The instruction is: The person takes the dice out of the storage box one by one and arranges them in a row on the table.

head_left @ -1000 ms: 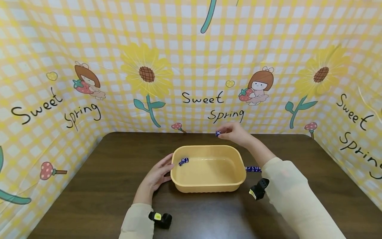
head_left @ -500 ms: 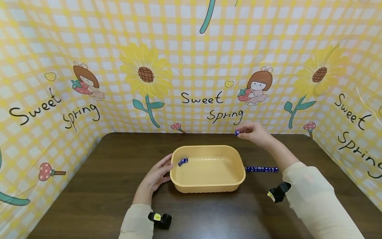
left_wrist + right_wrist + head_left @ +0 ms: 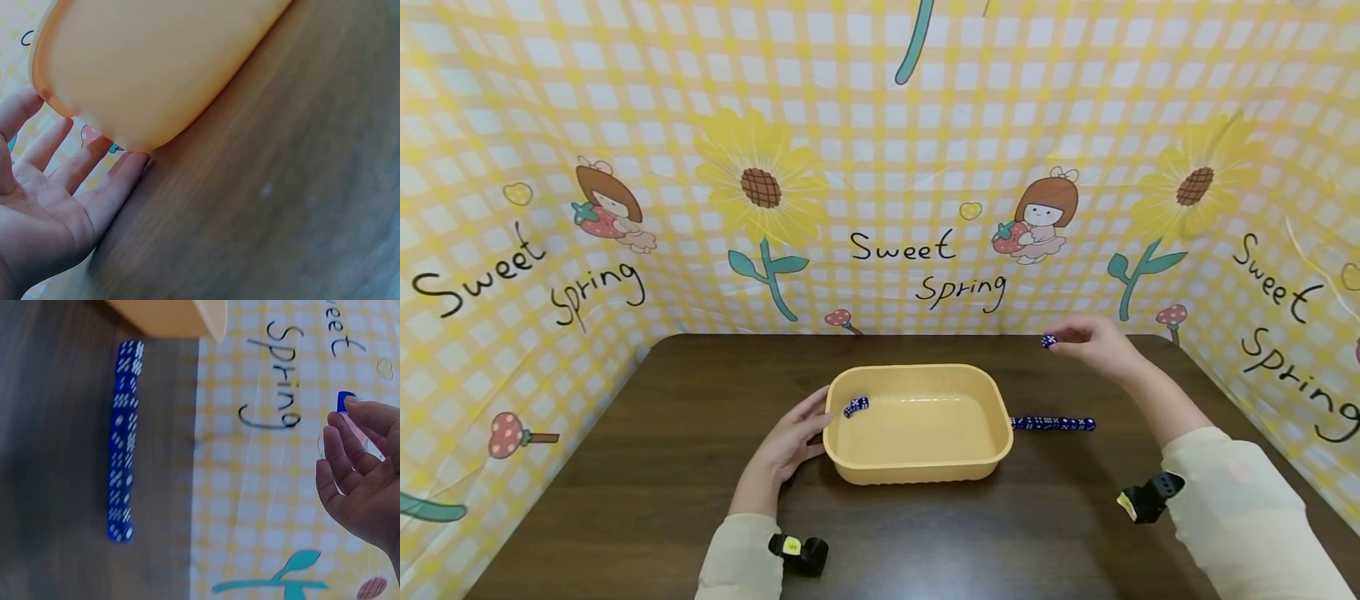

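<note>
A yellow plastic basin point(image 3: 917, 473) stands on the table. My left hand point(image 3: 790, 440) rests against its left end, its fairly straight fingers touching the outer wall, as the left wrist view shows close up. Inside the basin, near that end, lie a few blue dice point(image 3: 856, 407) with white pips. My right hand point(image 3: 1093, 346) is raised over the table's back right, pinching one blue die point(image 3: 1048, 341) between thumb and fingertips; the right wrist view shows this die point(image 3: 342, 401) too. From the basin's right end runs a straight row of blue dice point(image 3: 1052, 423).
The dark wooden table point(image 3: 700, 483) has its back edge against a yellow checked cloth point(image 3: 865, 167) printed with flowers and lettering. This cloth also closes in both sides. A black wrist camera point(image 3: 801, 554) sits on the left cuff, another wrist camera point(image 3: 1150, 498) on the right.
My right hand has moved right with the die, from behind the basin to past its right end, baring the whole row of dice. My left hand has stayed at the basin.
</note>
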Available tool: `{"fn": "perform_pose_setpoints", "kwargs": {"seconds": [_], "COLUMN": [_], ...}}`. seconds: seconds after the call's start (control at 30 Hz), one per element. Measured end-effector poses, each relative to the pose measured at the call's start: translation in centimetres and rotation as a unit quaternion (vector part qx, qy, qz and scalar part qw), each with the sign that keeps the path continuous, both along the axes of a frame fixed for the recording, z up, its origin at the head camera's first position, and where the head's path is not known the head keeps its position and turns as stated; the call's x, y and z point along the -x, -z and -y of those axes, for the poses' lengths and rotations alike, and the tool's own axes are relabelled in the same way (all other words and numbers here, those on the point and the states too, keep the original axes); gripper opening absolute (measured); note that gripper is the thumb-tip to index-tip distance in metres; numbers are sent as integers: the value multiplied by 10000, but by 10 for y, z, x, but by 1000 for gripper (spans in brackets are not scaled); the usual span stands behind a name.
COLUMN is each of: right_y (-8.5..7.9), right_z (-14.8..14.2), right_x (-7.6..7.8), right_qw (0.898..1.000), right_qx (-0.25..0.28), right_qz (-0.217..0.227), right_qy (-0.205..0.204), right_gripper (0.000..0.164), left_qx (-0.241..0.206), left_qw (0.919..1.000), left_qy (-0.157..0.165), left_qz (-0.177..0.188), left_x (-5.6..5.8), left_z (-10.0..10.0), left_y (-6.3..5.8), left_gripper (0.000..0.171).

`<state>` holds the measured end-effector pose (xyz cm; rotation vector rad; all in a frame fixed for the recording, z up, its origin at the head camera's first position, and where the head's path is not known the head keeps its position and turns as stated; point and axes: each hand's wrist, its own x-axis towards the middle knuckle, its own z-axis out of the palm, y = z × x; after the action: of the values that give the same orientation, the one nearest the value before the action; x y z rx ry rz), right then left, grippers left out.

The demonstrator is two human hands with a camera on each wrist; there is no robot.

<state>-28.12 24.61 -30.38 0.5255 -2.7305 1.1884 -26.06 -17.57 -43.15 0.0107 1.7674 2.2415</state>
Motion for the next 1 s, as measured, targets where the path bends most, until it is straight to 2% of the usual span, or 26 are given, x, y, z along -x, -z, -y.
{"fn": "perform_pose_setpoints", "kwargs": {"seconds": [0.13,0.4,0.6,0.8,1.0], "right_y": [8,32,49,63,80], "right_z": [-16,-46,-62,-71,-76], "right_x": [-7,-17,-21,-25,-27], "right_qw": [9997,9984,9983,9972,9962], "right_qx": [-181,-350,-257,-208,112], "right_qz": [-114,163,157,347,591], "right_qy": [88,417,507,622,625], "right_gripper": [24,26,23,25,25], "left_qx": [12,16,-1,20,10], "left_qw": [10000,10000,10000,10000,10000], "left_qy": [9,11,12,-29,-7], "left_qz": [-8,-25,-3,-17,-12], "left_x": [0,-1,0,0,-1], "left_z": [0,0,0,0,0], "left_y": [0,0,0,0,0], "left_gripper": [54,54,54,53,53]}}
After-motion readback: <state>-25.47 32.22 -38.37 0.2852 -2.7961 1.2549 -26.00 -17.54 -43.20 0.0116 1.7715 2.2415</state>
